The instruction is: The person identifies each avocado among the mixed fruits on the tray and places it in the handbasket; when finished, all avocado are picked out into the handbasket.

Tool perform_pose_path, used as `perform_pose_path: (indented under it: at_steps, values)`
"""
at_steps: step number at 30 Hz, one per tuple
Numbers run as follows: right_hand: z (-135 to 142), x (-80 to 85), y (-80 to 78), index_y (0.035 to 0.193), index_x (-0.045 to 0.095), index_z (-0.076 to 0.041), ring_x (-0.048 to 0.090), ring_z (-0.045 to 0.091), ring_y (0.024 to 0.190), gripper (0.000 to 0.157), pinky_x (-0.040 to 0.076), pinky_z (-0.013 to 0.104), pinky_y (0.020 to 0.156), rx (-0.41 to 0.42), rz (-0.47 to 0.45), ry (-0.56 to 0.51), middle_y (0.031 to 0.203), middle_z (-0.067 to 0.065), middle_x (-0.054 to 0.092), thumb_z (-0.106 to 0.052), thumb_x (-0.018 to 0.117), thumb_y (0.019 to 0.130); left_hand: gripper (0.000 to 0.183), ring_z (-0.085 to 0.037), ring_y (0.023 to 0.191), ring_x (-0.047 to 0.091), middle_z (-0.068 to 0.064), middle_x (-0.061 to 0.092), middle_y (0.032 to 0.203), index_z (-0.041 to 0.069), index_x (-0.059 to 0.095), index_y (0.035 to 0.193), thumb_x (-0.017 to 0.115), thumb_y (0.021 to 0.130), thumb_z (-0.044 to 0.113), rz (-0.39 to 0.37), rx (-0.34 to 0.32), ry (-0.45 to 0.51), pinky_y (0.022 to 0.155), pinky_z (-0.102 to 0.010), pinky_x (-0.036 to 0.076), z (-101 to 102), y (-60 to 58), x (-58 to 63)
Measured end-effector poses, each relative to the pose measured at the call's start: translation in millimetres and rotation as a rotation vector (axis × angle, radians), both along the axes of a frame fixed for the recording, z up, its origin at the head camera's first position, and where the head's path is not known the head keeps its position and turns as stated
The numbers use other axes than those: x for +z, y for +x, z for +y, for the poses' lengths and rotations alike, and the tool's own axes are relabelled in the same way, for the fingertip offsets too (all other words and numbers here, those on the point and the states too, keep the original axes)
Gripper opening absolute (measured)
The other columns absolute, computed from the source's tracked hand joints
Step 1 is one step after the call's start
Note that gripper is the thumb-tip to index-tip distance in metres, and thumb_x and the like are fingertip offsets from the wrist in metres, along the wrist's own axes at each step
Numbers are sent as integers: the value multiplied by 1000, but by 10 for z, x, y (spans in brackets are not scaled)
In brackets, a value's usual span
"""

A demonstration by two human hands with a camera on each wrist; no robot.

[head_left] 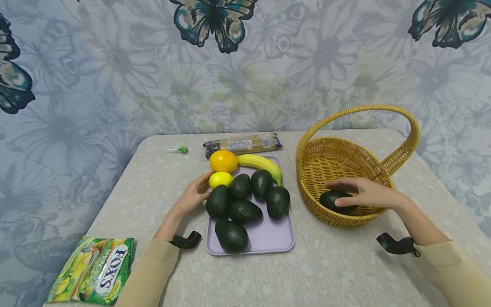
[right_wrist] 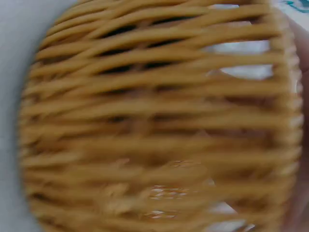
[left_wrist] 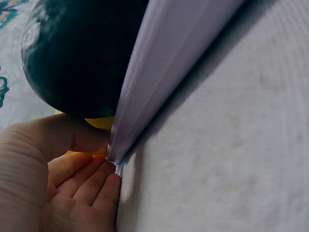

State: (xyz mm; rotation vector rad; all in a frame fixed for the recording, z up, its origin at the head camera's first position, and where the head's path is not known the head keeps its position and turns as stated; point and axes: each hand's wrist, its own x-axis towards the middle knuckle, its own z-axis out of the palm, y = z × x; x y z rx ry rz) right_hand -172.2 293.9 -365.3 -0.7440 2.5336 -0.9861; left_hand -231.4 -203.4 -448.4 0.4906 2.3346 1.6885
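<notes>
My right hand (head_left: 362, 194) is inside the wicker basket (head_left: 383, 108), holding a dark green avocado (head_left: 330, 200) near the front wall, thumb on its near side and fingers over the far side. In the right wrist view, the blurred basket wall (right_wrist: 145, 130) hides most of that hand. My left hand (head_left: 193, 194) rests at the left edge of the lilac tray (head_left: 274, 238), next to a lemon (head_left: 220, 181). In the left wrist view its thumb and loosely extended fingers (left_wrist: 84, 186) touch the tray rim below an avocado (left_wrist: 82, 58). Several avocados (head_left: 231, 236) lie on the tray.
An orange (head_left: 223, 161) and a banana (head_left: 261, 162) lie at the tray's back. Behind it is a long plastic packet (head_left: 243, 144). A green lollipop (head_left: 183, 150) lies back left, and a green-yellow candy bag (head_left: 93, 270) front left. A patterned wall borders the table.
</notes>
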Motion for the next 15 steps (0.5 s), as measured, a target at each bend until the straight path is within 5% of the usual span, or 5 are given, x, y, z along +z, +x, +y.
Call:
perform_pose_path:
  at_steps: [8, 15]
  values:
    - [-333, 269, 147, 135, 50, -5, 48, 21, 123, 50, 41, 21, 98, -41, 206, -342, 133, 11, 52, -6, 66, 87, 68, -35, 138, 23, -21, 20, 152, -3, 20, 148, 54, 90, -5, -2, -17, 22, 110, -45, 24, 13, -22, 1]
    - [-976, 173, 366, 142, 39, -7, 39, 24, 131, 60, 33, 27, 107, -66, 203, -471, 143, 9, 41, -9, 66, 88, 66, -35, 137, 24, -21, 21, 152, -2, 21, 148, 53, 91, -4, 1, -19, 12, 110, -46, 24, 24, -37, 5]
